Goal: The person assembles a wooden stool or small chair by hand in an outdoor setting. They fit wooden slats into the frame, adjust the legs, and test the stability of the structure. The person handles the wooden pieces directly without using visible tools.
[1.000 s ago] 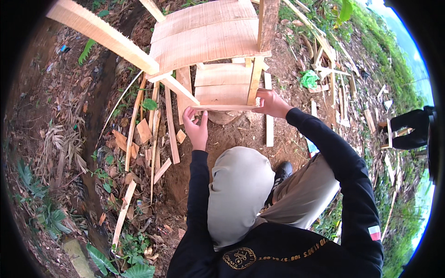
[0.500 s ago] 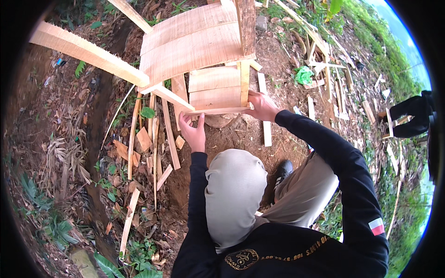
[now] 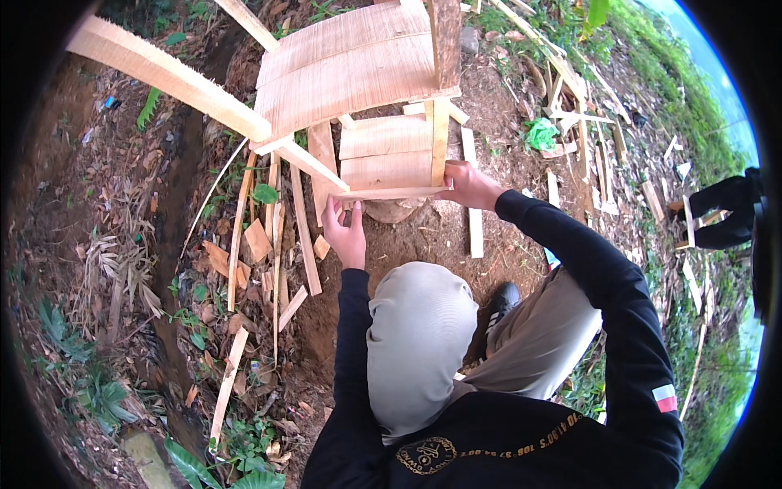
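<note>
A raw-wood stand (image 3: 350, 73) with posts and two plank shelves is in front of me. Along the near edge of its lower shelf (image 3: 387, 169) runs a narrow wooden strip (image 3: 395, 194), roughly level. My left hand (image 3: 345, 234) has the strip's left end, thumb and fingers closed about it beside the foot of the left post (image 3: 314, 165). At the other end, my right hand (image 3: 472, 186) grips the strip against the right post (image 3: 440, 143); some of its fingertips are hidden behind the wood.
Loose wooden slats (image 3: 303, 224) lie left of the stand, and another slat (image 3: 472, 196) to its right. A green plastic bag (image 3: 540, 134) rests near scattered offcuts. At the far right, a person in dark clothing (image 3: 725, 208) is partly visible. A narrow ditch (image 3: 183, 204) runs along the left.
The whole view has shifted slightly, so the stand appears a little farther right. Both hands stay on the strip's ends, with hardly any other movement.
</note>
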{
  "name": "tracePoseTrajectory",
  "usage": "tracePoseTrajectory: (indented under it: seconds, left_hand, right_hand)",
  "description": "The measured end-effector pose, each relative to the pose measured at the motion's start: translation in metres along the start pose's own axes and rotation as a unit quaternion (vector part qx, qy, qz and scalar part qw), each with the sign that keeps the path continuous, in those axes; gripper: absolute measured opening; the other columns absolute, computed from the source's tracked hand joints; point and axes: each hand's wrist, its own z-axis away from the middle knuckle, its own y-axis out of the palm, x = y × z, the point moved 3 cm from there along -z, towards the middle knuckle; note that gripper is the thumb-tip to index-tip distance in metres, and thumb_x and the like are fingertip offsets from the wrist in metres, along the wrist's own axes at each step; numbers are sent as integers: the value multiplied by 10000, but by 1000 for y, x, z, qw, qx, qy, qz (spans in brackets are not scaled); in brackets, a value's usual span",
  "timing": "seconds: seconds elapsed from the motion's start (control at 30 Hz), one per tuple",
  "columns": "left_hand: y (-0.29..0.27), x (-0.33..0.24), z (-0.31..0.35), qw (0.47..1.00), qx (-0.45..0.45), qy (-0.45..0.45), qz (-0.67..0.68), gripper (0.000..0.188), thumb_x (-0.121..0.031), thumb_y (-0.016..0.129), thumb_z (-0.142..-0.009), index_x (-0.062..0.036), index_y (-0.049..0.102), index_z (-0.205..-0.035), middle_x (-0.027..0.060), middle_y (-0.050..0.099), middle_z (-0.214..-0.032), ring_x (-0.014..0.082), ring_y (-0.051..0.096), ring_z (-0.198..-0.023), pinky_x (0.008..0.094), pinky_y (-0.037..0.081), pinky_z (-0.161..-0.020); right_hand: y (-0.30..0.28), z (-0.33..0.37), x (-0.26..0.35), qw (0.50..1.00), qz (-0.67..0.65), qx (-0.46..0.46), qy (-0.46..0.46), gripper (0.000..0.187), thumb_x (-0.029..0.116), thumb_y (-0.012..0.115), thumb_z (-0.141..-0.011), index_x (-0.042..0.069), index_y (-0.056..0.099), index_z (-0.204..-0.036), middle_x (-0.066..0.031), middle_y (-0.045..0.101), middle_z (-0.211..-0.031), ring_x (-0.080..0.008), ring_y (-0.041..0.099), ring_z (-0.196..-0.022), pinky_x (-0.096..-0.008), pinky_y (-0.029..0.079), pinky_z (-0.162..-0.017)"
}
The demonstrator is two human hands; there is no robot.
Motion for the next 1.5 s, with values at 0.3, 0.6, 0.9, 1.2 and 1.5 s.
tracePoseTrajectory:
  seconds: [0.3, 0.6, 0.9, 1.2, 1.5]
  left_hand:
    - [6, -5, 1, 999, -10, -7, -44, 583, -231, 719, -857, -4, 476, -1337, 161, 525, -1183, 260, 579, -1086, 389, 506, -875]
    - [7, -6, 1, 999, -10, -10, -35, 566, -249, 707, -870, -9, 480, -1330, 152, 523, -1166, 260, 576, -1072, 390, 504, -870]
    - [8, -3, -1, 998, -6, 0, -65, 578, -280, 714, -870, 5, 487, -1318, 145, 512, -1187, 252, 574, -1087, 375, 515, -850]
    - [6, 4, -2, 996, 7, 6, -85, 574, -290, 717, -865, -3, 502, -1313, 141, 509, -1192, 246, 581, -1082, 377, 515, -832]
    - [8, -4, -2, 997, 7, 5, -78, 631, -277, 738, -842, 16, 476, -1335, 153, 513, -1174, 264, 585, -1060, 386, 500, -845]
  right_hand:
    - [4, 9, 5, 999, -39, -5, 18, 335, 171, 739, -794, -15, 484, -905, -196, 609, -790, -385, 629, -746, -451, 495, -654]
    - [8, 15, 9, 998, -28, -48, 7, 360, 166, 704, -826, -4, 431, -988, -220, 600, -824, -423, 605, -772, -462, 493, -666]
    - [10, 10, -1, 999, 19, -9, -30, 345, 202, 729, -801, -20, 531, -977, -206, 582, -997, -394, 597, -920, -450, 504, -784]
    - [9, 10, 5, 994, 68, -25, -86, 427, 199, 719, -776, 8, 577, -1131, -192, 564, -1104, -390, 581, -1019, -451, 492, -888]
    - [6, 7, 1, 997, 58, -1, -58, 453, 221, 708, -788, 3, 564, -1158, -210, 552, -1141, -395, 574, -1041, -458, 489, -892]
